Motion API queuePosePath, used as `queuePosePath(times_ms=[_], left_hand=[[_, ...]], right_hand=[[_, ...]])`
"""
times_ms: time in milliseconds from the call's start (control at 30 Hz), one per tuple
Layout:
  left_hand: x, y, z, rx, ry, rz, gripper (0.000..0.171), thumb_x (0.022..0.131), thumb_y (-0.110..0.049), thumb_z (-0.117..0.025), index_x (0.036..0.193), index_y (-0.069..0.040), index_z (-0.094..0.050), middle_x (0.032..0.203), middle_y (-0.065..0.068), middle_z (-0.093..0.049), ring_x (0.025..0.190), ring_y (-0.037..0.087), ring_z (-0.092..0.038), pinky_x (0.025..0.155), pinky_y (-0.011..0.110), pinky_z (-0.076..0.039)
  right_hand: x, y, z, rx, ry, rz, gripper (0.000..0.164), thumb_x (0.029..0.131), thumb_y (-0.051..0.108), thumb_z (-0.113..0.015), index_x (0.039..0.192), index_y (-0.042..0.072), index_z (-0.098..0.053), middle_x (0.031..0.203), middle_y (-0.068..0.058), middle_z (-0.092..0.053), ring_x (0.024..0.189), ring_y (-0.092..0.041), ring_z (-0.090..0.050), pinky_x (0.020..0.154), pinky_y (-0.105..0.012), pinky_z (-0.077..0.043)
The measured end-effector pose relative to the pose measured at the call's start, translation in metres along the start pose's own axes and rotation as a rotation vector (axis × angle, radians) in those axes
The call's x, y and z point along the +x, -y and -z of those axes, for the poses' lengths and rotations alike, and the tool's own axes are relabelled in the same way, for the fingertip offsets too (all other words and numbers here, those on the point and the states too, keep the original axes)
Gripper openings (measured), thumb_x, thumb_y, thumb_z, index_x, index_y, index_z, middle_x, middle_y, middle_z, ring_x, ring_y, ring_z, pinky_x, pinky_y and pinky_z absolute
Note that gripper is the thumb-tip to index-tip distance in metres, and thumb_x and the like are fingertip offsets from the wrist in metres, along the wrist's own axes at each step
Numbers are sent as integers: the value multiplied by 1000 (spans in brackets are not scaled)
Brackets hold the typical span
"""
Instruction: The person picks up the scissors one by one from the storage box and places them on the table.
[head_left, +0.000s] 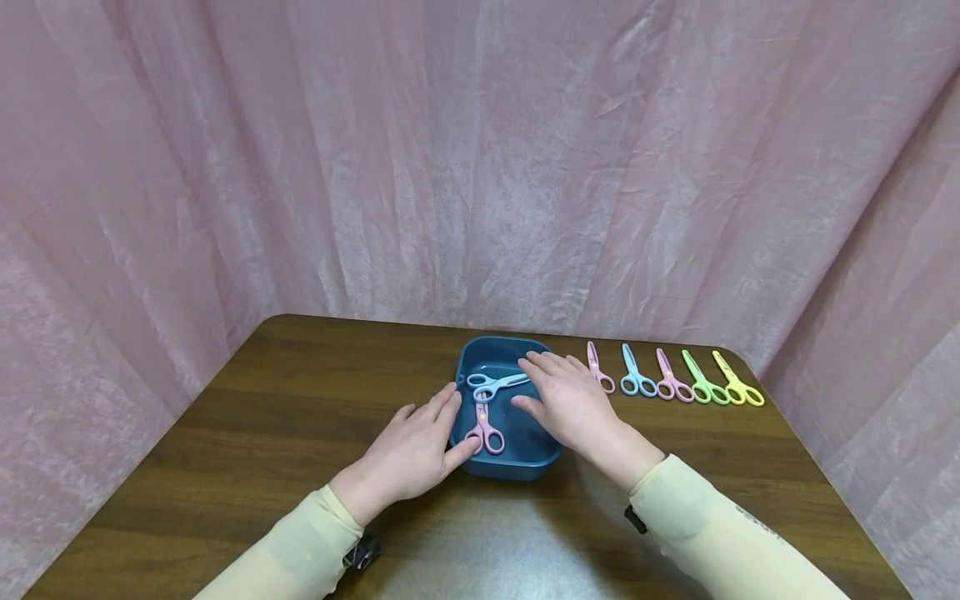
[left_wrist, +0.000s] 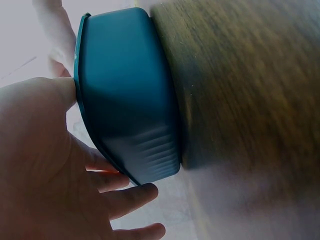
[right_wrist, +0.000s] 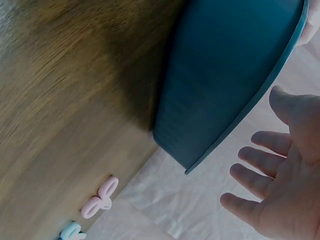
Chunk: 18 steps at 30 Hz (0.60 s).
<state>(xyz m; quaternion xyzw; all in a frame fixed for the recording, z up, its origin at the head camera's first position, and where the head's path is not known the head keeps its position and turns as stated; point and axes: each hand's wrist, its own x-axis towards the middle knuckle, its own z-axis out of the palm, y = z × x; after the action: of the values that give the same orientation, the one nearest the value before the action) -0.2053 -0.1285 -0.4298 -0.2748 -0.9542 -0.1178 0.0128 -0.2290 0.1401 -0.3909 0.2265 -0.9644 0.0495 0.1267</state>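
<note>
A dark blue plastic bin (head_left: 510, 471) stands on the table, holding light blue scissors (head_left: 495, 386) that lie across pink scissors (head_left: 482, 421). My left hand (head_left: 416, 446) is at the bin's left rim, its thumb over the edge and its fingers extended along the side. In the left wrist view, the thumb and fingertips meet the rim of the bin (left_wrist: 127, 90). Over the bin's right side is my right hand (head_left: 566, 400), fingers spread and holding nothing. The right wrist view shows its palm beside the rim, apart from the bin (right_wrist: 220, 75).
Right of the bin, a row of scissors lies on the wooden table (head_left: 300, 417): pink (head_left: 594, 362), blue (head_left: 632, 371), another pink pair (head_left: 667, 375), green (head_left: 699, 377) and yellow scissors (head_left: 735, 382). Behind the table's far edge hangs a pink curtain (head_left: 480, 167).
</note>
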Motion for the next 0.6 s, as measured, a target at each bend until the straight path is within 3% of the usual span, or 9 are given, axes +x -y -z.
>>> queuePosePath(times_ms=[600], left_hand=[[-2,0,-1,38,-32,-30,86,113,-66,-47,166,2,-44,175,21,-38,159,34,-42,121,69,-38]], right_hand=[[9,20,-12,-14,61,55,63,106,47,-75,154,8,-65,158,-16,-61,150,-38,-54,125,-61,-37]])
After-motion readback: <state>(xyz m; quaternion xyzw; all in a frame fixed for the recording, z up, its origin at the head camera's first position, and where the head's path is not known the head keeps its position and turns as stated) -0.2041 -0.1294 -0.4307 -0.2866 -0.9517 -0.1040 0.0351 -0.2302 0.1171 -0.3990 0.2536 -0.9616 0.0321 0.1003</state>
